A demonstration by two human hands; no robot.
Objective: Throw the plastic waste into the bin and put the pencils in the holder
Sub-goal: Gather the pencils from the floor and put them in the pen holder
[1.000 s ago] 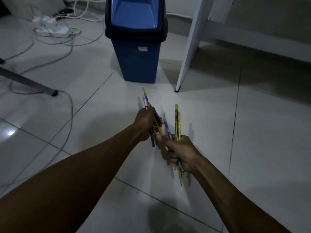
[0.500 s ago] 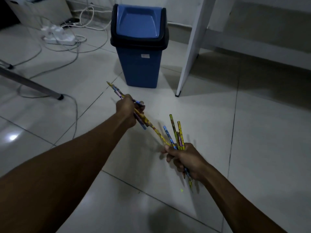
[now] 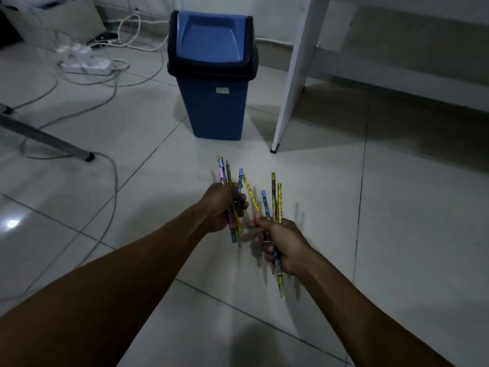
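Both hands hold colourful patterned pencils above the tiled floor. My left hand (image 3: 223, 207) is closed around a bunch of pencils (image 3: 225, 172) whose ends stick up past the knuckles. My right hand (image 3: 281, 245) grips a second bunch of pencils (image 3: 275, 197), fanned out, with tips pointing down below the fist. A blue bin (image 3: 214, 102) with a black rim and a blue swing lid stands on the floor straight ahead, about an arm's length beyond the hands. No holder and no plastic waste show in view.
A white table leg (image 3: 293, 75) stands right of the bin. A power strip (image 3: 84, 62) with tangled cables lies at the back left, and one cable (image 3: 113, 186) runs across the floor. A grey metal leg (image 3: 53, 141) slants in from the left.
My left hand swung its pencils from a slant to upright and came back close beside the right hand. The right hand's bunch stayed roughly where it was.
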